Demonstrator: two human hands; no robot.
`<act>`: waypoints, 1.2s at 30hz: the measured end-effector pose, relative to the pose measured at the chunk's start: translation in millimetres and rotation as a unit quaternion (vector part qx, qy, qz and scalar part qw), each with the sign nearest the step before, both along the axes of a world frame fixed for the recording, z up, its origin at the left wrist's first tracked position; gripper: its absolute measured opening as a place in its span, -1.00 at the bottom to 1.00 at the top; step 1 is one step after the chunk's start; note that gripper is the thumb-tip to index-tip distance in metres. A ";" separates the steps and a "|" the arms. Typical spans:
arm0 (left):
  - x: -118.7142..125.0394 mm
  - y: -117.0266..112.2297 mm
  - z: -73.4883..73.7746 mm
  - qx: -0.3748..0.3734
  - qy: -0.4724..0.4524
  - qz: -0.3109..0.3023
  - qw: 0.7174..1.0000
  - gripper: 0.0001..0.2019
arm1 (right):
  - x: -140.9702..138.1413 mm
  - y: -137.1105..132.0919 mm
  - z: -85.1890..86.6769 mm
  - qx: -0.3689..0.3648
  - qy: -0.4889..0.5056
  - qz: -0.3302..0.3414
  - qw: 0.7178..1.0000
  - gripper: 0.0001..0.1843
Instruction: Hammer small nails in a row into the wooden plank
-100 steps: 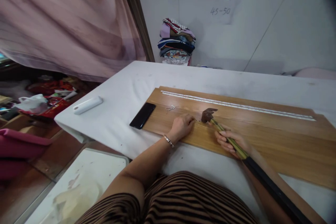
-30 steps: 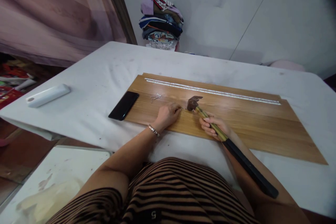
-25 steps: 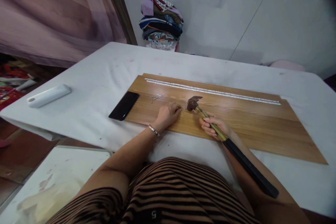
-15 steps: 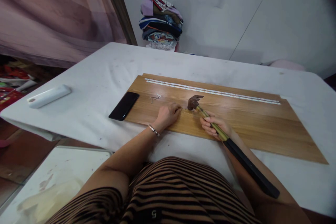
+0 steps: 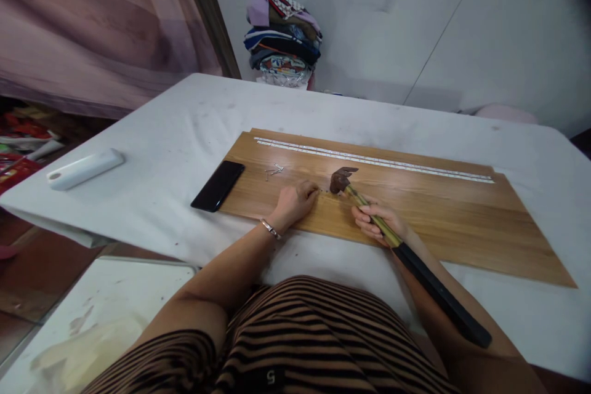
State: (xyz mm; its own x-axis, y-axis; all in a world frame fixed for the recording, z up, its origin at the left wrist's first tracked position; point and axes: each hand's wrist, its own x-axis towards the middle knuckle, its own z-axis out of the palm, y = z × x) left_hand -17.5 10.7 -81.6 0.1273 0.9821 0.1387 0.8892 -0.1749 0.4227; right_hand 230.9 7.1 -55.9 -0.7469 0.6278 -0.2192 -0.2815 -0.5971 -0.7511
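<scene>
- Claw hammer with rust-brown head, yellowish neck and black grip (image 5: pixel 420 274): held slantwise above the board, head toward the far left, claw pointing right; cannot tell whether the head touches wood.
- Right hand (image 5: pixel 391 218): gripping the hammer by its yellowish neck, ahead of the black part.
- Left hand (image 5: pixel 295 200): resting on the board, fingers curled inward, tips near the hammer head; cannot tell whether they hold anything.
- Row of tiny dark specks (image 5: pixel 325 191): between left fingertips and hammer head.
- Brown wood-grain rectangular board (image 5: pixel 443 215): flat beneath both hands.
- Small loose cluster of thin silvery nails (image 5: pixel 276 170): on the board, beyond the left hand.
- Two long narrow white strips (image 5: pixel 415 168): side by side along the board's far edge.
- Glossy black phone (image 5: pixel 218 186): across the board's left edge.
- White oblong plastic object (image 5: pixel 85 169): well apart, on the white-covered table (image 5: pixel 161 129).
</scene>
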 end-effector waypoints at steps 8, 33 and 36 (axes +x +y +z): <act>-0.1 -0.9 1.5 0.000 0.000 -0.003 1.000 -0.77 | 0.7 1.2 -2.1 0.005 0.005 0.000 1.000 -0.60; 0.4 -0.3 2.9 0.003 -0.004 -0.009 1.000 -0.77 | -0.3 1.2 -1.0 0.009 -0.005 0.005 1.000 -0.64; 0.1 -0.4 3.1 0.004 -0.008 -0.013 1.000 -0.78 | -0.2 1.2 -1.1 0.009 -0.005 0.005 1.000 -0.64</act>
State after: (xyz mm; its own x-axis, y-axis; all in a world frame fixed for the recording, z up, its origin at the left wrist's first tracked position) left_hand -17.5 10.3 -78.6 0.1495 0.9775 0.1486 0.8779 -0.2004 0.4349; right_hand 230.7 8.3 -56.9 -0.7512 0.6242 -0.2145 -0.2683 -0.5857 -0.7648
